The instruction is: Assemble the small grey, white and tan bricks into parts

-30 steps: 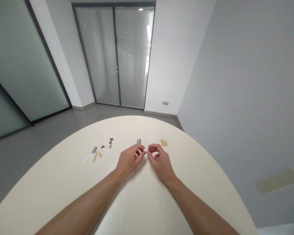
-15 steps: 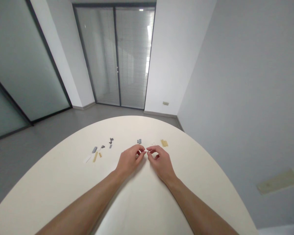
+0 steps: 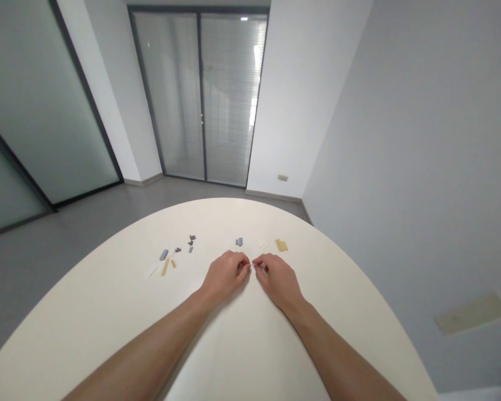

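My left hand (image 3: 229, 271) and my right hand (image 3: 278, 277) meet fingertip to fingertip above the table's middle. Each is closed in a pinch, thumb against forefinger. Whatever sits between the fingertips is too small and too covered to name. Just beyond the hands lie blue-grey building bricks (image 3: 239, 241), tiny white pieces (image 3: 263, 245) and a tan brick plate (image 3: 281, 245). Farther left are a grey brick (image 3: 163, 254), a long tan strip (image 3: 165, 267), a small tan piece (image 3: 173, 263), a white strip (image 3: 152, 270) and several dark grey pieces (image 3: 192, 238).
Everything lies on a round white table (image 3: 108, 312), whose far edge curves in front of me. Beyond it stand a glass door with blinds (image 3: 229, 100) and frosted glass panels (image 3: 67, 111). A plain wall (image 3: 421, 167) runs close along the right side.
Both hands have come slightly nearer to me, and their fingers have curled tighter. The white item that showed between the fingertips is now mostly hidden. The tiny white pieces beyond are more exposed.
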`<action>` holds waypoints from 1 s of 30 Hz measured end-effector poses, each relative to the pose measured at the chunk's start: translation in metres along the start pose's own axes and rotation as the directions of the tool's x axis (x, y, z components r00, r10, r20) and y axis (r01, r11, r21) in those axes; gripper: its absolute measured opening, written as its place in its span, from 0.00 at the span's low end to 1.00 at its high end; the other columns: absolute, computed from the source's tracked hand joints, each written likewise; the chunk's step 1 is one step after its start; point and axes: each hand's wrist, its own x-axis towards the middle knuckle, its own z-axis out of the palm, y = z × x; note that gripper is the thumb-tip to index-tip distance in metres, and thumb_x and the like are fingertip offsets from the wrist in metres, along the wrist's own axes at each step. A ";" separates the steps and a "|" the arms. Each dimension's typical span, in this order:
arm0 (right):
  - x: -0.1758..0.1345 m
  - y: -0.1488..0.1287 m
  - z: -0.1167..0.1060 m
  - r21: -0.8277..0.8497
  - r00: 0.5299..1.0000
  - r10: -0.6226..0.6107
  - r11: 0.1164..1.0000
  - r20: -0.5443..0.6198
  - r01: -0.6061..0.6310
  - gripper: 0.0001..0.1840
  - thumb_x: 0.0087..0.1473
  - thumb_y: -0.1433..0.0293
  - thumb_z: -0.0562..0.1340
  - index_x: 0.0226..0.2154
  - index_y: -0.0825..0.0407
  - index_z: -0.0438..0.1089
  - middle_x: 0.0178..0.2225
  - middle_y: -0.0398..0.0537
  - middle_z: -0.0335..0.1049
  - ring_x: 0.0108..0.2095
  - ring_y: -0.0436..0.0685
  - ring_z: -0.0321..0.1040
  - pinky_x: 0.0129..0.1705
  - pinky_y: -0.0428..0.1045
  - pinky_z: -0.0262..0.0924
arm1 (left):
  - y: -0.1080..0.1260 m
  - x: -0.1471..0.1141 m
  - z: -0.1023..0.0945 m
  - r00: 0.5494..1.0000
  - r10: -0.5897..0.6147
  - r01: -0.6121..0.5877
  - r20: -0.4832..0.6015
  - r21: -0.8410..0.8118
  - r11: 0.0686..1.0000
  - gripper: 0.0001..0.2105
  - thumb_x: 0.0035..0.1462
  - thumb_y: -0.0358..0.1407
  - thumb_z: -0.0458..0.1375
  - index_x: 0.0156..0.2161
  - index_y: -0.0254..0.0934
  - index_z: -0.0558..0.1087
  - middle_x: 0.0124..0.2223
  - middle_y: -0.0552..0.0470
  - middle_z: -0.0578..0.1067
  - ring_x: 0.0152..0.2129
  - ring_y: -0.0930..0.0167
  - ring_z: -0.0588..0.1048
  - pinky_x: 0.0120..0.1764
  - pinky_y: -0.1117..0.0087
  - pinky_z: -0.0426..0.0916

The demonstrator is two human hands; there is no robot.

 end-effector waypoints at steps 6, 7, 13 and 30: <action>0.003 -0.002 -0.001 -0.060 1.000 -0.006 0.998 0.018 0.007 0.05 0.59 0.72 0.60 0.36 0.49 0.72 0.36 0.45 0.75 0.38 0.55 0.69 0.40 0.48 0.58 | -0.002 -0.001 -0.004 1.000 0.007 -0.007 0.005 -0.013 1.000 0.08 0.61 0.35 0.54 0.38 0.40 0.76 0.37 0.51 0.78 0.38 0.66 0.74 0.39 0.68 0.64; 0.003 -0.003 -0.001 -0.062 1.000 -0.009 0.998 0.023 0.011 0.05 0.59 0.72 0.60 0.36 0.49 0.72 0.36 0.45 0.75 0.38 0.55 0.69 0.40 0.48 0.58 | -0.003 -0.001 -0.004 1.000 0.010 -0.010 0.003 -0.012 1.000 0.08 0.61 0.35 0.54 0.38 0.40 0.76 0.37 0.51 0.78 0.38 0.66 0.74 0.39 0.68 0.64; 0.006 -0.010 -0.004 -0.069 0.999 -0.023 0.997 0.046 0.026 0.05 0.58 0.73 0.60 0.34 0.51 0.72 0.35 0.46 0.75 0.37 0.54 0.69 0.41 0.47 0.57 | -0.004 -0.001 -0.007 1.000 0.021 -0.021 0.002 -0.004 1.000 0.07 0.61 0.34 0.54 0.37 0.40 0.76 0.36 0.51 0.78 0.37 0.66 0.74 0.39 0.67 0.64; 0.017 0.027 -0.006 -0.033 0.972 0.219 0.974 -0.084 -0.222 0.07 0.60 0.66 0.59 0.38 0.46 0.74 0.38 0.42 0.78 0.35 0.54 0.73 0.38 0.48 0.60 | 0.002 0.002 -0.005 1.000 -0.002 0.002 0.012 -0.011 1.000 0.08 0.61 0.34 0.53 0.37 0.40 0.75 0.36 0.51 0.78 0.37 0.66 0.74 0.39 0.67 0.64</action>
